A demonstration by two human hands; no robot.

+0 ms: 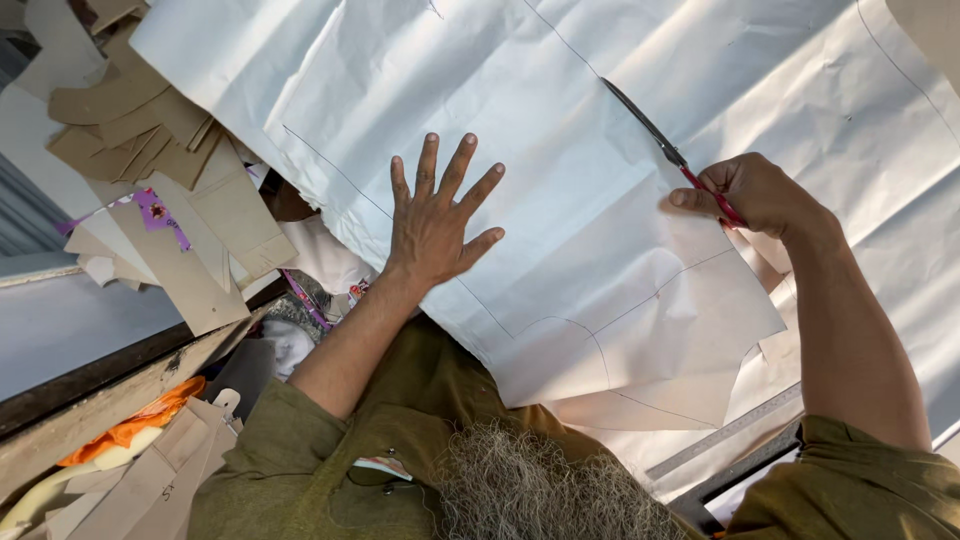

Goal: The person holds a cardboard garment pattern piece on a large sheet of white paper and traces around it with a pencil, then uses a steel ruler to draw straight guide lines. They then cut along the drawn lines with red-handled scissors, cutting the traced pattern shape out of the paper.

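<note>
A large sheet of white paper [560, 170] with drawn pencil lines covered most of the frame, from the upper middle down to the lower right. The scissors [660, 142], red-handled, lay with blades partly open along a drawn line in the upper right middle. The right hand [755, 192] was closed around their handles. The left hand [432, 215] pressed flat on the paper at centre, fingers spread wide. Brown cardboard pieces [150, 130] were heaped at the upper left, and orange cloth [140, 420] showed at the lower left.
</note>
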